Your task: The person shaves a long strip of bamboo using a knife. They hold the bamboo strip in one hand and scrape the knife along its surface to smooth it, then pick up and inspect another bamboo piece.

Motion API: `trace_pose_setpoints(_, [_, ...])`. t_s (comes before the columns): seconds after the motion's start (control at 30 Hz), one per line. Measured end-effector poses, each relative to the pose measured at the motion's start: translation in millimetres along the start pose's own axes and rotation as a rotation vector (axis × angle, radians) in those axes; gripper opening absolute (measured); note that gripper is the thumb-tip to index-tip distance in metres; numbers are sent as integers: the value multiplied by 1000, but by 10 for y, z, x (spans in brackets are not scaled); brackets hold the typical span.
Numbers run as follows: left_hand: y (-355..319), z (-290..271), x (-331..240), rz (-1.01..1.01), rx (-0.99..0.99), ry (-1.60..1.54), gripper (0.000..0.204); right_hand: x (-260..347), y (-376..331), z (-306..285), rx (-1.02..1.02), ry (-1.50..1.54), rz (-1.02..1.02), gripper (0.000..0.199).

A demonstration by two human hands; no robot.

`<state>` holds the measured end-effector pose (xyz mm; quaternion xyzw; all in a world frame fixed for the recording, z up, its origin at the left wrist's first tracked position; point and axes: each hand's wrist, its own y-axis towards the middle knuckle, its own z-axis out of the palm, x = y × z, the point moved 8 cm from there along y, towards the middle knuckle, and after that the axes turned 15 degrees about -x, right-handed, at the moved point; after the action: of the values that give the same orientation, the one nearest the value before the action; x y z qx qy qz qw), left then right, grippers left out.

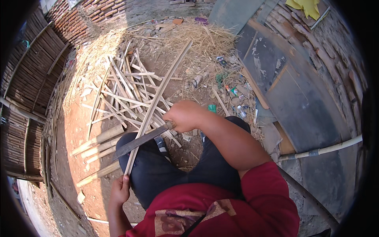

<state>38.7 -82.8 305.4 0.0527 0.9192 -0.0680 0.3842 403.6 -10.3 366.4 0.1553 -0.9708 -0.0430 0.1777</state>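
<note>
A long split bamboo strip slants from my left thigh up toward the far side. Its near end is in my left hand, with the thumb pressed along it. My right hand is wrapped round the handle of a machete, which points to the left. The dark blade crosses the strip above my left thigh; whether its edge bites into the bamboo I cannot tell.
A jumbled pile of bamboo strips lies ahead, with thicker bamboo pieces nearer on the left. Straw and litter cover ground beyond. Dark boards lean at right; a woven bamboo wall stands at left.
</note>
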Motion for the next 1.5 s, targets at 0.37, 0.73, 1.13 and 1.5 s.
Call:
trace_pose_setpoints(0.37, [7, 0, 108, -39, -18, 91, 57, -583, -50, -116, -179, 85, 214, 38])
trace_pose_setpoints(0.73, [-33, -72, -193, 179, -164, 301, 54, -1277, -134, -419, -408, 177, 529, 53])
trace_pose_setpoints(1.13, [82, 2, 130, -43, 43, 2, 59, -737, -45, -116, -164, 138, 168, 43])
trace_pose_setpoints(1.5, [55, 34, 312, -191, 158, -162, 56, 6, -105, 16, -36, 60, 17, 35])
